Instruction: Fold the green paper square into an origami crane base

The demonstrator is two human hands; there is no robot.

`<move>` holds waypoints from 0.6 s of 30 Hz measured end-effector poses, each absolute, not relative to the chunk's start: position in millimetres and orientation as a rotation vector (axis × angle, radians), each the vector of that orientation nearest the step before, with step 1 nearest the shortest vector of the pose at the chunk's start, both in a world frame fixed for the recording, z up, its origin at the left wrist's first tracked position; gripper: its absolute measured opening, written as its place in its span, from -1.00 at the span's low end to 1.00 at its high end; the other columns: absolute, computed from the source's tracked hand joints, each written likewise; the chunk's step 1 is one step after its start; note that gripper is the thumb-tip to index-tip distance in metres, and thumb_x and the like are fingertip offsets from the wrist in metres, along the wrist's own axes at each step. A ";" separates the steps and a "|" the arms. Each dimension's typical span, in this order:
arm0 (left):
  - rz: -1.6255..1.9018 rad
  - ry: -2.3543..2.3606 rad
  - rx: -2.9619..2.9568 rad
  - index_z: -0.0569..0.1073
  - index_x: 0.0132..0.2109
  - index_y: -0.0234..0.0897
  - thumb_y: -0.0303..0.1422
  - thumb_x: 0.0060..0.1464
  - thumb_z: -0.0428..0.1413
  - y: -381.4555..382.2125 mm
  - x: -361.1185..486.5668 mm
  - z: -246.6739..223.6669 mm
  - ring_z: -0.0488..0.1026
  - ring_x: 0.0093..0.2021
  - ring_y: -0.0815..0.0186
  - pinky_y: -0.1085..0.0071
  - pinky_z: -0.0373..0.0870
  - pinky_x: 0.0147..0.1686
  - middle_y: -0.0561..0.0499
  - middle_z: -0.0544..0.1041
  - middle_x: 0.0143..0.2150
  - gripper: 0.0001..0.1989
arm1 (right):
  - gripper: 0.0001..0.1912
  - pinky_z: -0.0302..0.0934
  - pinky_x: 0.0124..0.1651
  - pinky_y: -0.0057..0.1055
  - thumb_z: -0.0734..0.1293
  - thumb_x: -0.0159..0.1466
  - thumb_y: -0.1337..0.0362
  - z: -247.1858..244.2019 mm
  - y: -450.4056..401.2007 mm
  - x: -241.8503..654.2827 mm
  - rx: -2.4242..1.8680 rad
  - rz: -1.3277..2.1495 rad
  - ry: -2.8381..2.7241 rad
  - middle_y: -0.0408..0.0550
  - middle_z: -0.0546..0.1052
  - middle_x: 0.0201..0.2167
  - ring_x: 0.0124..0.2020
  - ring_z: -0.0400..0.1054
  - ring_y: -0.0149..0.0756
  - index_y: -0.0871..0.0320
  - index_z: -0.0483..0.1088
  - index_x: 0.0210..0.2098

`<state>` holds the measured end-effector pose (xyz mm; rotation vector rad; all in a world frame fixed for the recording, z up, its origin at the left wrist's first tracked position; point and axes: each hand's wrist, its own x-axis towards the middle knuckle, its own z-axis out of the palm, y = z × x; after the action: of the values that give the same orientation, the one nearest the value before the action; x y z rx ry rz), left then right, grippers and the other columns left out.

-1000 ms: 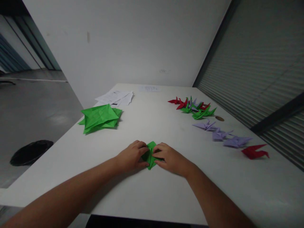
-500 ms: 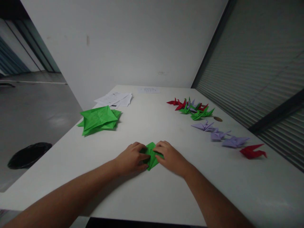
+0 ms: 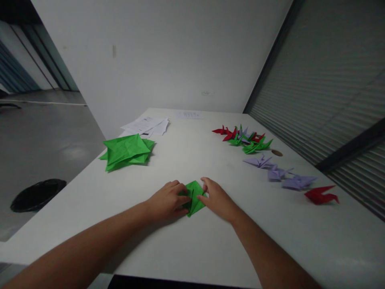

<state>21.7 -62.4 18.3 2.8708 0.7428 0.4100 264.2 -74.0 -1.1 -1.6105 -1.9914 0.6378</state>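
Head view, looking forward and down: a white table runs to a pale wall, with slatted blinds along the right side. On the table's left part lies a stack of green paper sheets, with white printed papers beyond it; on the right stands a row of folded cranes in red, green and lilac, ending in a red crane nearest the viewer. A dark round bin sits on the floor at left. Near the front edge, the green folded paper lies flat on the table between both hands. The left hand presses its fingertips on the paper's left flap; the right hand rests fingers flat on the right edge. Neither grip is closed around the paper; the fingers lie spread and pressing. Judged risk: uneven pressure from either hand could let the small piece slide on the smooth table, so a crease sets off-line. Fold details under the fingers are hidden, a small brown object by the cranes is unclear, and the forearms are cut off at the bottom.
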 end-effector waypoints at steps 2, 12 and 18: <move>0.401 0.730 2.860 0.62 -0.01 -0.21 -0.25 0.17 0.28 -62.7 22.3 18.7 0.43 -0.12 0.14 0.25 0.37 -0.12 -0.13 0.52 -0.11 -0.74 | -0.52 0.24 -0.14 -0.34 0.44 0.15 0.48 0.7 -74.5 262.8 -1.576 0.687 -1.952 -0.09 0.46 -0.27 -0.24 0.37 -0.24 0.21 0.41 0.06; 0.485 0.778 2.775 0.60 0.01 -0.23 -0.31 0.18 0.26 -60.6 23.0 16.6 0.44 -0.13 0.14 0.25 0.38 -0.10 -0.12 0.55 -0.17 -0.74 | -0.77 0.15 -0.35 -0.44 0.36 0.16 0.43 4.5 -77.7 256.8 -1.379 0.963 -1.721 -0.25 0.34 -0.42 -0.39 0.27 -0.35 0.10 0.33 -0.20; 0.610 0.828 2.633 0.61 -0.07 -0.30 -0.40 0.21 0.18 -60.6 25.2 16.7 0.49 -0.09 0.10 0.22 0.42 -0.04 -0.19 0.58 -0.14 -0.82 | -0.64 0.20 -0.34 -0.43 0.33 0.15 0.37 3.0 -74.8 251.1 -1.241 1.010 -1.604 -0.24 0.34 -0.37 -0.39 0.31 -0.36 0.08 0.30 -0.05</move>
<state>25.2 -60.6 16.7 2.6327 0.8281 0.6096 251.1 -74.8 3.0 -1.2413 -1.6045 1.0102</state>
